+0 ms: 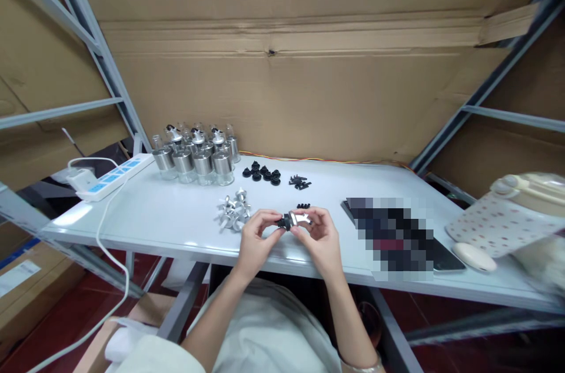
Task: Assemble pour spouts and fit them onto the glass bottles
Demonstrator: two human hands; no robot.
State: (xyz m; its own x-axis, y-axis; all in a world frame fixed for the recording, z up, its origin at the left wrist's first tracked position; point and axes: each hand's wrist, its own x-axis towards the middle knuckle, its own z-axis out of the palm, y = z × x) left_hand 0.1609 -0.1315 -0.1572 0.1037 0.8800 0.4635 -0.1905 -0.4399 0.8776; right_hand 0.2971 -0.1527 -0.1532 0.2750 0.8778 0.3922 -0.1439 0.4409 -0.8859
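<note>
Above the table's front edge, both hands hold a pour spout (291,220) lying sideways. My left hand (257,243) is closed, with thumb and fingers pinching its black ribbed stopper end. At the other side my right hand (321,240) is closed round the silver metal spout end. To the left of the hands lies a pile of silver metal spouts (232,211). Behind them sit several black stoppers (265,173), with a heap of small black parts (300,182) to their right. A few tiny black pieces (303,206) lie just beyond my right hand.
Several glass-and-steel bottles (203,164) stand at the back left, some topped with spouts. A power strip (115,177) with a white cable lies at the left edge. On the right are a pixelated dark tablet-like thing (448,258), a white mouse-shaped object (474,256) and a dotted container (489,217).
</note>
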